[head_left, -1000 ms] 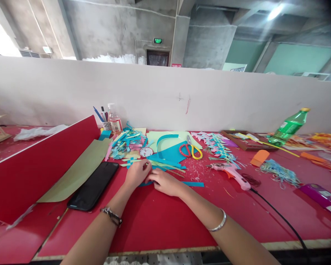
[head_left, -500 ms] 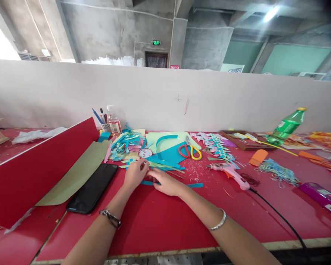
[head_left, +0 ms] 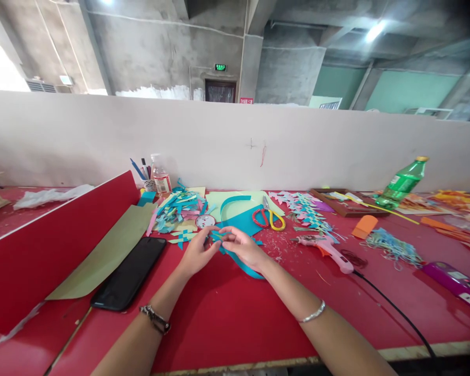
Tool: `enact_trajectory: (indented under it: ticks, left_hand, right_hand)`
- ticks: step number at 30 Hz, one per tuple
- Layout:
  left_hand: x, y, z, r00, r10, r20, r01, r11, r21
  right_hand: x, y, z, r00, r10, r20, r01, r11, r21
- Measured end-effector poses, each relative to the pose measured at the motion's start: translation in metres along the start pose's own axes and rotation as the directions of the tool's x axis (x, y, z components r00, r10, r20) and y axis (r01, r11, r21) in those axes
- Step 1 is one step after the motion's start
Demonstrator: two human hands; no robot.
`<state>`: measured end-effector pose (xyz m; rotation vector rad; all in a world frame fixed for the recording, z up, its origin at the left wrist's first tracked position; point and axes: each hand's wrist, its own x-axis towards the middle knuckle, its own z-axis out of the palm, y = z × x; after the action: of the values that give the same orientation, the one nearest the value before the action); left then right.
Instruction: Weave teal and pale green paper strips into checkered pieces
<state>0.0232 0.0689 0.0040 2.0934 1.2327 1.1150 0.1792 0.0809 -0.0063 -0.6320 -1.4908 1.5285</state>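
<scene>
My left hand [head_left: 198,253] and my right hand [head_left: 243,247] meet over the red table, fingertips pinched together. Between them is a blue paper strip [head_left: 243,265], its free end curving down beneath my right hand. The fingers hide exactly how it is gripped. Just beyond my hands lie a blue paper sheet [head_left: 246,221] and a pale green sheet [head_left: 216,200]. Scissors [head_left: 278,222] with one red and one yellow handle rest on their right side. A round patterned disc [head_left: 206,222] and short woven green-and-blue strips [head_left: 182,237] sit close to my left fingers.
To the left are a black phone [head_left: 128,274], an olive paper sheet [head_left: 105,250] and an upright red board [head_left: 62,250]. Cut paper [head_left: 182,209] is heaped behind. On the right lie a corded pink glue gun [head_left: 332,250], braided paper strips [head_left: 307,211] and a tilted green bottle [head_left: 403,183].
Both hands have lifted the blue strip from the table, where it lay flat beneath them. It now bends in a curve below my right hand. The view has tilted slightly upward.
</scene>
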Motion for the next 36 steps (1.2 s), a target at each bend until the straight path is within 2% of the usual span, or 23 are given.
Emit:
enact_trajectory:
  ticks: [3,5,7,9,11,13,16,21,24,26,29,32,36]
  left_hand:
    - [0.003,-0.004,-0.002,0.999,-0.025,-0.048,0.026,1.000,0.003]
    - [0.005,-0.006,-0.004,0.994,-0.052,-0.094,0.049,0.998,-0.033]
    - [0.006,-0.007,-0.005,0.985,-0.086,-0.153,0.075,0.994,-0.079]
    - [0.005,-0.006,-0.004,0.980,-0.107,-0.169,0.087,0.989,-0.117]
    - [0.004,-0.005,-0.002,0.988,-0.103,-0.112,0.089,0.988,-0.127]
    - [0.001,-0.003,0.003,0.995,-0.096,-0.010,0.094,0.988,-0.123]
    - [-0.002,0.000,0.012,0.991,-0.099,0.094,0.111,0.984,-0.140]
    - [-0.007,0.006,0.028,0.973,-0.050,0.226,0.117,0.948,-0.295]
    - [-0.008,0.010,0.035,0.962,-0.038,0.271,0.139,0.920,-0.365]
    - [-0.008,0.011,0.038,0.953,-0.104,0.285,0.210,0.904,-0.372]
    - [-0.006,0.011,0.038,0.918,-0.205,0.340,0.328,0.875,-0.356]
    - [-0.003,0.011,0.036,0.890,-0.212,0.404,0.373,0.848,-0.376]
    - [-0.001,0.009,0.031,0.886,-0.207,0.416,0.396,0.804,-0.444]
  right_hand:
    - [-0.002,-0.007,-0.001,0.994,0.040,0.101,-0.036,0.998,-0.045]
    - [-0.002,-0.011,-0.004,0.991,0.043,0.124,-0.039,0.998,-0.039]
    - [-0.001,-0.013,-0.009,0.993,0.045,0.111,-0.048,0.998,0.029]
    - [0.001,-0.012,-0.015,0.996,0.053,0.069,-0.064,0.983,0.173]
    - [0.003,-0.010,-0.020,0.998,0.068,-0.006,-0.062,0.935,0.350]
    - [0.004,-0.009,-0.022,0.993,0.083,-0.086,-0.032,0.880,0.475]
    - [0.003,-0.011,-0.015,0.988,0.048,-0.144,0.034,0.851,0.523]
    - [0.001,-0.018,0.009,0.989,-0.101,-0.104,0.140,0.858,0.495]
    - [0.001,-0.019,0.016,0.988,-0.117,-0.105,0.151,0.891,0.428]
    - [0.002,-0.018,0.015,0.985,-0.105,-0.136,0.149,0.914,0.376]
    - [0.004,-0.014,0.008,0.976,-0.090,-0.197,0.151,0.934,0.322]
    - [0.006,-0.011,-0.001,0.968,-0.088,-0.234,0.159,0.939,0.304]
    - [0.006,-0.010,-0.013,0.972,-0.078,-0.224,0.148,0.938,0.312]
